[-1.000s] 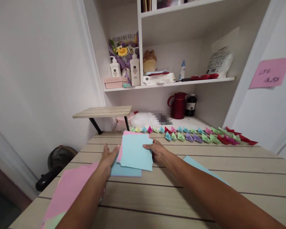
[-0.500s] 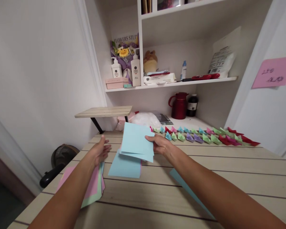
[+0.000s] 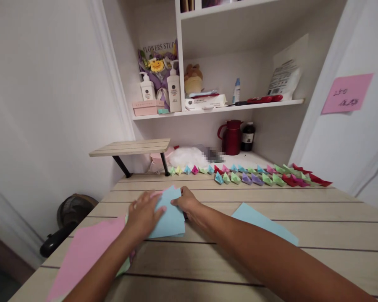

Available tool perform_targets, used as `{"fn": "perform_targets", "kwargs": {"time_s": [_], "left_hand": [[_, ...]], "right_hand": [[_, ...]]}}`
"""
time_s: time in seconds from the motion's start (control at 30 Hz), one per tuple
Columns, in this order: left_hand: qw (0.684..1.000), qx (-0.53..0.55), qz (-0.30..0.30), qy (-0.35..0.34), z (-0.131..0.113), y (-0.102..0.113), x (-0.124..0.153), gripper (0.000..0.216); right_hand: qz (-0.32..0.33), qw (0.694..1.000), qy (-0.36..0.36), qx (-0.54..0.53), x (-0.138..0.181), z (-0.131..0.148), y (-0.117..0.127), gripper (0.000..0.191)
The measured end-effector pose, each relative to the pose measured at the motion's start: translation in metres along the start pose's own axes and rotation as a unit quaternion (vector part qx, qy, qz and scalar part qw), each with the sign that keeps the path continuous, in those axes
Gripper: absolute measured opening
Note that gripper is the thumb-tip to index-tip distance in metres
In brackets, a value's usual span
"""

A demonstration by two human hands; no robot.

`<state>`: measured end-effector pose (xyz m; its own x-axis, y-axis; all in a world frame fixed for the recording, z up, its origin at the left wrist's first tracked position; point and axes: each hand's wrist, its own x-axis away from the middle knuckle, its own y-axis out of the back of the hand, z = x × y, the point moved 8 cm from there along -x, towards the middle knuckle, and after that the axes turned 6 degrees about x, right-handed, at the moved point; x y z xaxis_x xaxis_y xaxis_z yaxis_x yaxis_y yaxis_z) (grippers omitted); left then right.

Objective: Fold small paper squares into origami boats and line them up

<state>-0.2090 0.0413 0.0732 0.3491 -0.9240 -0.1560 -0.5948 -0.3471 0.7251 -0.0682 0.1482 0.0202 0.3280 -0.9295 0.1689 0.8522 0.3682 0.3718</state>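
Note:
A small stack of coloured paper squares with a light blue sheet [image 3: 170,218] on top lies on the wooden table [image 3: 271,256]. My left hand [image 3: 143,214] rests on the stack's left part with its fingers laid flat on the blue sheet. My right hand [image 3: 185,201] holds the stack's upper right edge with bent fingers. Pink paper [image 3: 85,251] lies under my left forearm. A second light blue sheet [image 3: 264,222] lies flat beside my right forearm.
Rows of small folded paper boats [image 3: 255,176] in several colours line the table's far edge. A small raised wooden shelf [image 3: 130,147] stands at the back left. Behind are a red jug [image 3: 231,137], a dark bottle [image 3: 247,136], and wall shelves with pump bottles [image 3: 174,90].
My right hand has brought the lifted blue sheets back down onto the stack. My left hand moved right from the pink sheets onto the blue sheet.

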Motion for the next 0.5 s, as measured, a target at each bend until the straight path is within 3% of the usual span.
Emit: {"fn": "perform_targets", "kwargs": {"time_s": [0.1, 0.13, 0.27, 0.5], "left_hand": [[0.995, -0.041, 0.084, -0.034, 0.001, -0.036, 0.023, 0.054], [0.988, -0.105, 0.097, -0.052, 0.003, -0.044, 0.03, 0.055], [0.964, -0.247, 0.073, -0.066, 0.01, -0.056, 0.039, 0.056], [0.961, -0.266, 0.03, -0.074, 0.011, -0.059, 0.041, 0.056]], "right_hand": [[-0.009, 0.992, 0.046, 0.118, -0.002, 0.012, 0.015, 0.036], [-0.014, 0.987, 0.059, 0.152, -0.003, 0.016, 0.021, 0.035], [-0.021, 0.966, 0.071, 0.249, -0.012, 0.024, 0.032, 0.032], [0.05, 0.959, 0.059, 0.273, -0.039, 0.035, -0.001, 0.069]]}}
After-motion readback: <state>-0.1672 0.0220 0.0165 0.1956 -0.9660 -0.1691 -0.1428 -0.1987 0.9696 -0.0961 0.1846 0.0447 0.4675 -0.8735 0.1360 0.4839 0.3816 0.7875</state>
